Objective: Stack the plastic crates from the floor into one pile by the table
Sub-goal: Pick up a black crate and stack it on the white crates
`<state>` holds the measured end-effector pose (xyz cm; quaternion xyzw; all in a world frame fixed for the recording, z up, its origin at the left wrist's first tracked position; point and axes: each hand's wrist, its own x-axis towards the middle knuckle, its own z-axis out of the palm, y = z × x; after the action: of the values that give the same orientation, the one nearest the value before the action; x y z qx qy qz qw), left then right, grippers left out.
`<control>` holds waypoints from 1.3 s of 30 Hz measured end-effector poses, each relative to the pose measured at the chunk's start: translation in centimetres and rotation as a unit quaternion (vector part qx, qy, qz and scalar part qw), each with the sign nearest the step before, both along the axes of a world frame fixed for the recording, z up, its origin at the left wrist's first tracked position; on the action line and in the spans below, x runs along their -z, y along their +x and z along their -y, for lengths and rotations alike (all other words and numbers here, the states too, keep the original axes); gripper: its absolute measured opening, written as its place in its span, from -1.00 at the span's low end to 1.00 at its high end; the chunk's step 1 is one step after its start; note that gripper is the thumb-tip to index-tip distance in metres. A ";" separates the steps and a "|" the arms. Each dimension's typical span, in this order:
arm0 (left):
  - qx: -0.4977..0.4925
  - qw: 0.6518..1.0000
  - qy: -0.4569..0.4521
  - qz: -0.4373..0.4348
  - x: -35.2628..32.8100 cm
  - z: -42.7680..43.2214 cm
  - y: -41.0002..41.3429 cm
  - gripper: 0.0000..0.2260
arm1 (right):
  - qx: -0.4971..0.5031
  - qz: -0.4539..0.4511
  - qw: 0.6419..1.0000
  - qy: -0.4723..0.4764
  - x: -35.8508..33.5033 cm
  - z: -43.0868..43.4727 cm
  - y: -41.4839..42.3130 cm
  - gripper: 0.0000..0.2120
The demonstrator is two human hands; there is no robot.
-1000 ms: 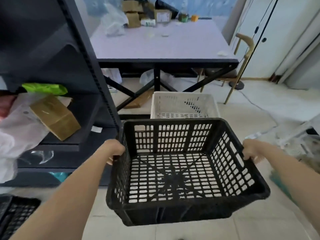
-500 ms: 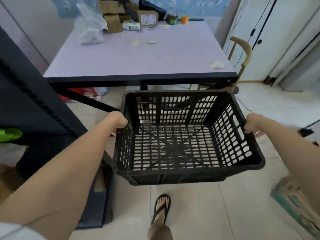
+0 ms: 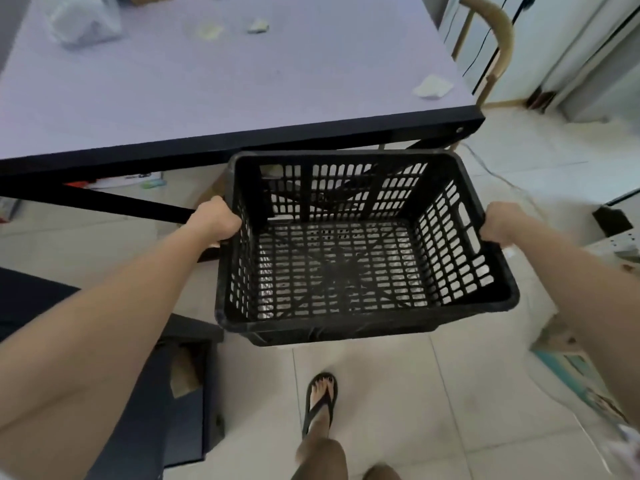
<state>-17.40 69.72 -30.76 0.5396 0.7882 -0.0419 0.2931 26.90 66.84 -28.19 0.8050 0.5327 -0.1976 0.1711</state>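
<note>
I hold a black slotted plastic crate (image 3: 346, 268) in the air, right in front of the table's near edge. My left hand (image 3: 216, 220) grips its left rim and my right hand (image 3: 500, 223) grips its right rim. The crate is level and has nothing inside. Pale shapes show through its slotted floor and far wall; I cannot tell what they are. The lilac table (image 3: 214, 81) with a black edge fills the upper left. The white crate seen a moment ago is out of sight.
A dark shelf base (image 3: 180, 393) stands on the floor at lower left. My foot in a black flip-flop (image 3: 320, 400) is on the tiles below the crate. A wooden chair (image 3: 498, 46) stands past the table's right corner. A cardboard box (image 3: 575, 368) lies at right.
I have stepped closer to the table with the black crate. The view has tipped down, the shelf has slid off to the left, and the white crate has gone from view.
</note>
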 end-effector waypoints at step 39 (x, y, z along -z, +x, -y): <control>-0.048 0.998 -0.031 0.026 0.2 -0.3 1.0 -0.72 | 0.100 -0.136 0.986 -0.016 -1.1 -2.8 2.4 -0.88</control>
<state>-16.40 69.98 -30.95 0.4929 0.8034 -0.0383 0.3320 29.35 69.64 -27.07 0.8169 0.4647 -0.3298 0.0896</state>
